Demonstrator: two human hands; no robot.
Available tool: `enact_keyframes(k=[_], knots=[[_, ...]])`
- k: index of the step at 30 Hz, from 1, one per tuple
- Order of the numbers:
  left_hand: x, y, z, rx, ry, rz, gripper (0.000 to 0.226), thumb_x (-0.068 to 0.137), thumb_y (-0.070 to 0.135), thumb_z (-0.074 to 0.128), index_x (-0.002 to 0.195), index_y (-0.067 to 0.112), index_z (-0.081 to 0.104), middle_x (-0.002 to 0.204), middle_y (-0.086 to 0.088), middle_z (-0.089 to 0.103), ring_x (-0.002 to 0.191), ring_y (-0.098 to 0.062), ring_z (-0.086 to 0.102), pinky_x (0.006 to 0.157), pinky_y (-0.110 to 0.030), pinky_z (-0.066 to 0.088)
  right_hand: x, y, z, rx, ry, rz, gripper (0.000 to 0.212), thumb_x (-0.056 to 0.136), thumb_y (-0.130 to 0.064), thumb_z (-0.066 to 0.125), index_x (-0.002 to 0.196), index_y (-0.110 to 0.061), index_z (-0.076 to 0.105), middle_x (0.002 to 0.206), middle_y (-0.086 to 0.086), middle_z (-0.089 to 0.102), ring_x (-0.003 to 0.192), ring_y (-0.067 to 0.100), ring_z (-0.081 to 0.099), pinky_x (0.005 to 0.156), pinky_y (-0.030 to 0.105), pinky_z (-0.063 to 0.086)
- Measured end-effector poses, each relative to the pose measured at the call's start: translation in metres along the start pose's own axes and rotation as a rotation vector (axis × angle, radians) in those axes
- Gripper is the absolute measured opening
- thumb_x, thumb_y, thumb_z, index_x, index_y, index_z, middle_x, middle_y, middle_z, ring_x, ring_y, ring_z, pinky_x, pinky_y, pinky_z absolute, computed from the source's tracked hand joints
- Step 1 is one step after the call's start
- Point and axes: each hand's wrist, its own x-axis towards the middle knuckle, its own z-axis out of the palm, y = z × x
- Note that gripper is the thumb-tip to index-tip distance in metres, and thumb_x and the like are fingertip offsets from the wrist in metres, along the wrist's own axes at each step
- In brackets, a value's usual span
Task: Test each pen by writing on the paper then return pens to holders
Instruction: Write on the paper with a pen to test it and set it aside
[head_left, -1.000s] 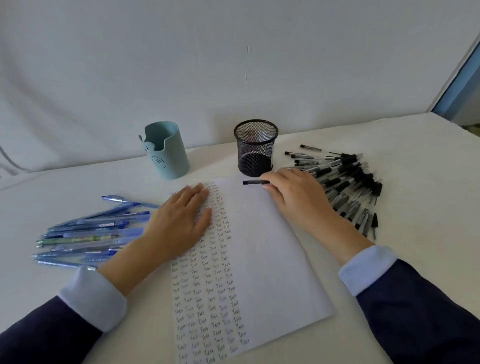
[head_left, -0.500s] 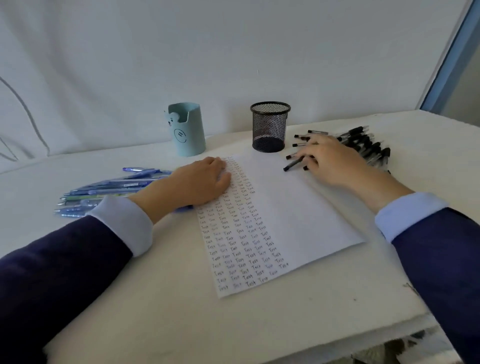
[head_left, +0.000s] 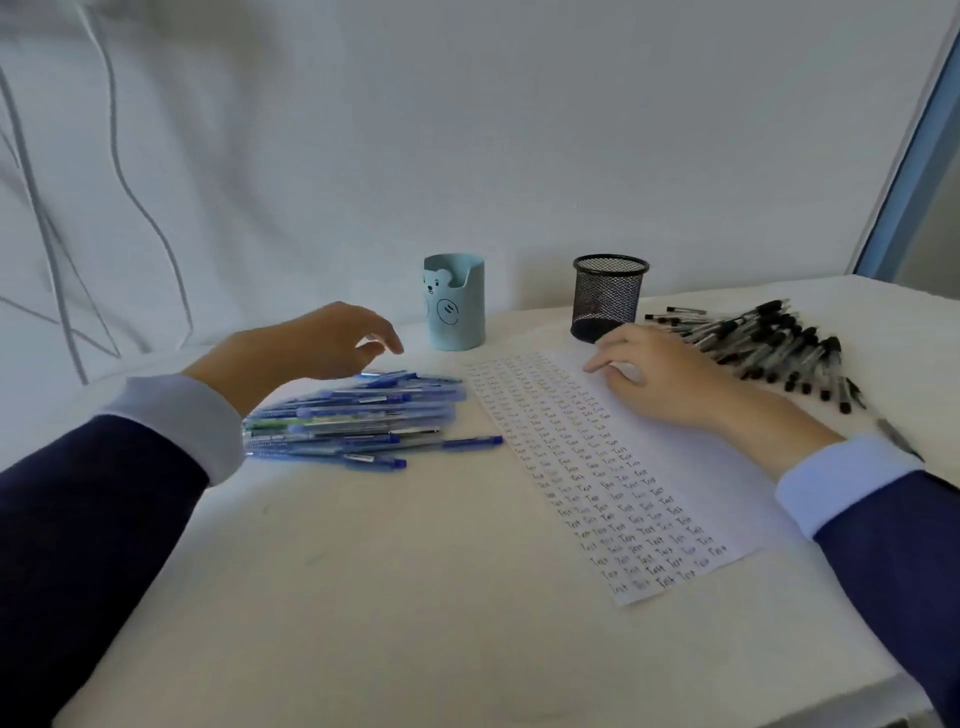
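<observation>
A white paper (head_left: 675, 467) covered with columns of the word "Test" lies on the table. My right hand (head_left: 660, 374) rests flat on its top part with relaxed fingers and holds nothing. My left hand (head_left: 306, 348) hovers above the pile of blue pens (head_left: 353, 421), fingers loosely bent downward, empty. A pile of black pens (head_left: 769, 343) lies right of the paper. The light blue bear holder (head_left: 454, 301) and the black mesh holder (head_left: 608, 296) stand at the back.
The table (head_left: 363, 597) has a white cover; its front edge runs along the lower right. A white cloth backdrop hangs behind. One dark pen (head_left: 898, 439) lies apart by my right cuff.
My left hand has lifted off the paper and moved left over the blue pens. My right hand has let go of the black pen and now lies on the paper. My head has turned left.
</observation>
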Motion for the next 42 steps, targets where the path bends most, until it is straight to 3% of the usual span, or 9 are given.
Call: enact_keyframes(k=[3,11,15,22,28,33,38,40,42], knots=[[-0.006,-0.019,0.007,-0.026,0.017,0.013,0.026,0.097,0.011,0.052,0.113,0.021,0.07,0.113,0.001,0.067,0.095,-0.009,0.053,0.099,-0.029,0.041,-0.007,-0.002,0.008,0.057,-0.016,-0.034,0.024,0.096,-0.021,0.054,0.109,-0.028,0.073,0.118,-0.009,0.057,0.114,0.01,0.05,0.102,0.035,0.04],[0.01,-0.021,0.006,-0.091,-0.085,0.051,0.015,0.087,0.028,0.07,0.099,0.022,0.076,0.106,0.01,0.068,0.093,-0.002,0.06,0.085,-0.015,0.045,-0.014,-0.001,0.006,0.189,-0.085,0.005,0.023,0.098,-0.024,0.055,0.114,-0.03,0.07,0.114,-0.017,0.06,0.108,-0.006,0.054,0.095,0.008,0.036],[0.012,-0.018,0.013,-0.044,-0.039,0.054,0.012,0.089,0.024,0.067,0.097,0.016,0.073,0.099,0.003,0.07,0.088,-0.007,0.06,0.084,-0.018,0.047,-0.014,-0.001,0.006,0.188,-0.075,-0.002,0.022,0.097,-0.024,0.056,0.113,-0.028,0.071,0.113,-0.016,0.061,0.108,-0.003,0.056,0.098,0.014,0.039],[-0.002,-0.014,0.002,0.04,0.22,-0.03,0.013,0.092,0.021,0.062,0.103,0.014,0.062,0.1,-0.002,0.067,0.09,-0.021,0.063,0.084,-0.04,0.053,-0.012,-0.003,0.006,0.149,-0.062,-0.024,0.025,0.097,-0.025,0.055,0.119,-0.03,0.067,0.115,-0.015,0.061,0.104,-0.004,0.056,0.098,0.023,0.043],[-0.011,0.052,0.011,-0.041,0.254,-0.047,0.016,0.095,0.026,0.059,0.108,0.017,0.061,0.089,0.008,0.061,0.08,-0.014,0.06,0.078,-0.034,0.053,-0.012,-0.006,0.006,0.271,-0.004,0.015,0.06,0.095,-0.02,0.058,0.149,-0.029,0.034,0.123,-0.009,0.048,0.112,0.011,0.047,0.099,0.033,0.041],[-0.009,0.124,0.026,-0.189,0.182,-0.053,0.018,0.092,0.024,0.064,0.107,0.019,0.058,0.085,0.009,0.064,0.08,-0.01,0.062,0.077,-0.026,0.053,-0.008,-0.016,-0.001,0.164,0.213,-0.156,0.059,0.095,-0.018,0.058,0.15,-0.016,0.037,0.101,-0.004,0.043,0.092,0.014,0.044,0.077,0.037,0.047],[0.003,0.191,0.029,-0.433,0.169,-0.114,0.02,0.088,0.025,0.069,0.094,0.021,0.051,0.079,0.007,0.068,0.063,-0.006,0.065,0.06,-0.014,0.053,-0.012,-0.011,-0.006,-0.044,0.283,-0.36,0.049,0.088,-0.009,0.068,0.135,-0.006,0.056,0.125,0.01,0.057,0.116,0.032,0.053,0.102,0.045,0.045],[0.004,0.207,0.029,-0.501,0.126,-0.154,0.022,0.087,0.025,0.07,0.094,0.019,0.05,0.072,0.002,0.071,0.058,-0.006,0.065,0.056,-0.017,0.052,-0.014,-0.005,-0.008,0.014,0.22,-0.341,0.042,0.092,-0.011,0.064,0.133,-0.007,0.057,0.123,0.009,0.061,0.124,0.032,0.051,0.115,0.031,0.028],[0.003,0.215,0.029,-0.554,0.056,-0.2,0.023,0.087,0.024,0.07,0.095,0.018,0.05,0.072,0.0,0.073,0.061,-0.01,0.068,0.058,-0.018,0.052,-0.019,0.004,-0.011,0.055,0.151,-0.337,0.035,0.095,-0.016,0.061,0.13,-0.01,0.058,0.116,0.005,0.063,0.118,0.025,0.055,0.105,0.018,0.028]])
